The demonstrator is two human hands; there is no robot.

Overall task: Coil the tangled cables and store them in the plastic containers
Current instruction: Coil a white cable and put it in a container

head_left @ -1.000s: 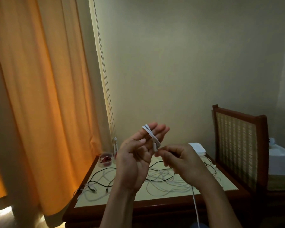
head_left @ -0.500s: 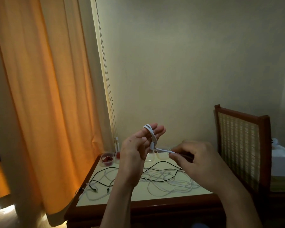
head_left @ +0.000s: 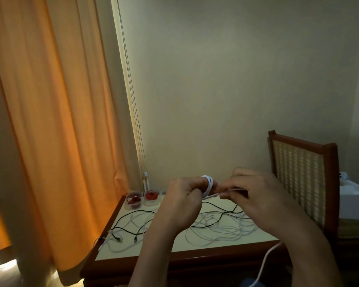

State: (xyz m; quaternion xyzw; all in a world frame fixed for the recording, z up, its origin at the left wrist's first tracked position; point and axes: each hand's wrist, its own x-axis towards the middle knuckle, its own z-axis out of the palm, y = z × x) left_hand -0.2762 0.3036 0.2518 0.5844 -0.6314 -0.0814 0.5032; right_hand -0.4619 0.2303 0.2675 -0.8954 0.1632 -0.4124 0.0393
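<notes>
My left hand is raised above the table with a white cable looped in a couple of turns around its fingers. My right hand pinches the same cable just right of the loops, and the free end hangs down past my right wrist. Below lies a tangle of white and black cables on the cream tabletop. Two clear plastic containers hold red coils, one at the far left corner and one beside it.
The wooden-edged table stands in the corner against the wall. An orange curtain hangs at the left. A cane-backed wooden chair stands at the right, with a white box behind it.
Both hands have dropped lower and closer together. My left fingers have curled down and another turn of white cable sits around them. My right hand now holds the cable nearer the loops.
</notes>
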